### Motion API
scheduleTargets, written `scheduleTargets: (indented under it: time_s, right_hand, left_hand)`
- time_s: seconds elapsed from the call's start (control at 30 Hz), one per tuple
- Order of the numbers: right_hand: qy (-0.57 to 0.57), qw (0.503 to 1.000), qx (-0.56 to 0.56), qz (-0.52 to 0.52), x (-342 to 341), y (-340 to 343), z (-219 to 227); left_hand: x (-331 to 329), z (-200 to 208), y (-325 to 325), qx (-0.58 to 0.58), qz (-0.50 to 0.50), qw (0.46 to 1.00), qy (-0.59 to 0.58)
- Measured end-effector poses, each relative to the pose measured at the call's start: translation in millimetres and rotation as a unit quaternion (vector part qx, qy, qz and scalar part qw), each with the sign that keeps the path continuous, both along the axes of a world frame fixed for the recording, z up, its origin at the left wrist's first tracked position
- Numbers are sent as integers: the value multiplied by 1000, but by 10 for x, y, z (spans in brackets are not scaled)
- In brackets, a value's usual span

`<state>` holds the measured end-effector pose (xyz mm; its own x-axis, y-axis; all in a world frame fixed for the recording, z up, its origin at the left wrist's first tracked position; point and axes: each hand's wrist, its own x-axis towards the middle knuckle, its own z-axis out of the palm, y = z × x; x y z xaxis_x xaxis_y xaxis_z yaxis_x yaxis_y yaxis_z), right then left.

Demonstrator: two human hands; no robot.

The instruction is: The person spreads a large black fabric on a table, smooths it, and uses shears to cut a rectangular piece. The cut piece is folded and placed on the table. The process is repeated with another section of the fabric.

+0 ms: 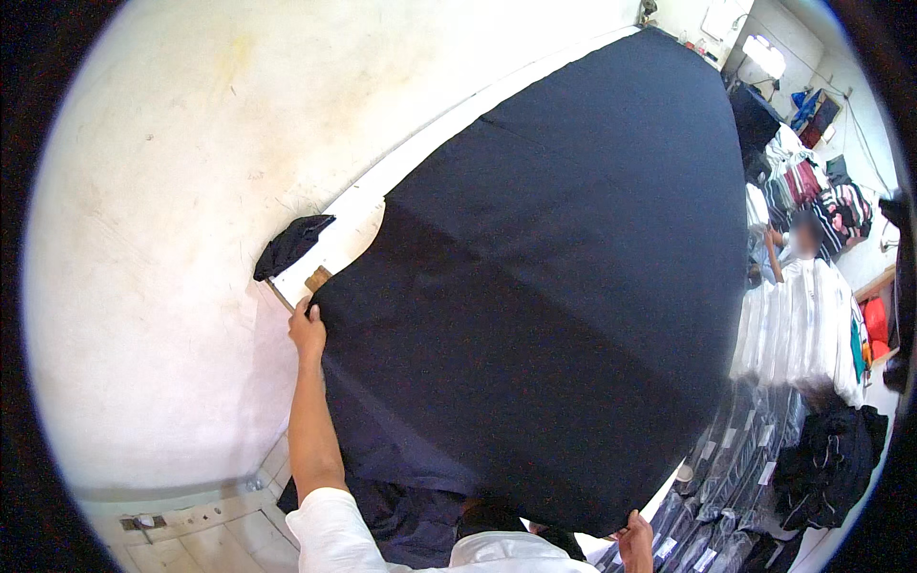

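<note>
A large sheet of dark navy, nearly black fabric (554,248) spreads over a long white table (358,199) and hangs down at the near end. My left hand (308,329) grips its left edge by the table's near left corner, fingers closed on the cloth. At the lower right, my right hand (634,542) pinches the fabric's near right corner. Between the two hands the cloth is stretched, with a few soft creases. Beside my left hand a small brown block (318,279) lies on the tabletop, next to a crumpled black cloth (291,246).
A pale wall (181,191) runs along the table's left side. On the right are stacks of plastic-wrapped garments (798,325), dark wrapped packs (735,458) and a black garment pile (831,463). Another person (798,244) is among the stacks. Tiled floor (229,544) shows at lower left.
</note>
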<state>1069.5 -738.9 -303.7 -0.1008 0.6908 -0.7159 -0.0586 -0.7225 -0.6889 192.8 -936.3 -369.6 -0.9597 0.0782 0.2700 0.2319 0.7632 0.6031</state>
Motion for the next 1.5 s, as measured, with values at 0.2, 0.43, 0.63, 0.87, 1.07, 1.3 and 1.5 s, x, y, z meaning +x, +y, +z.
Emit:
scheduleTargets:
  time_s: [0.2, 0.43, 0.63, 0.87, 1.07, 1.3, 1.5]
  right_hand:
    - [-65, 993, 87, -48, -253, -131, 77]
    - [-316, 916, 237, -64, -724, -198, 616]
    - [-386, 874, 276, -108, -530, -318, 909]
    - [-518, 798, 308, 6, -444, -368, 149]
    - [-453, 847, 276, -15, -477, -278, -209]
    - [-517, 801, 300, 30, -331, -364, -231]
    - [-524, 793, 303, 67, -336, -301, -208]
  left_hand:
    - [-237, 357, 151, 23, 3, 998, -58]
    - [-261, 1758, 598, 109, -64, 984, 128]
    - [-197, 2640, 386, 60, -19, 972, 225]
    - [4, 1564, -37, -67, 44, 981, 175]
    - [25, 790, 313, -78, 76, 989, 103]
    - [-14, 782, -23, -114, 129, 979, 105]
    - [78, 496, 7, -145, 100, 981, 76]
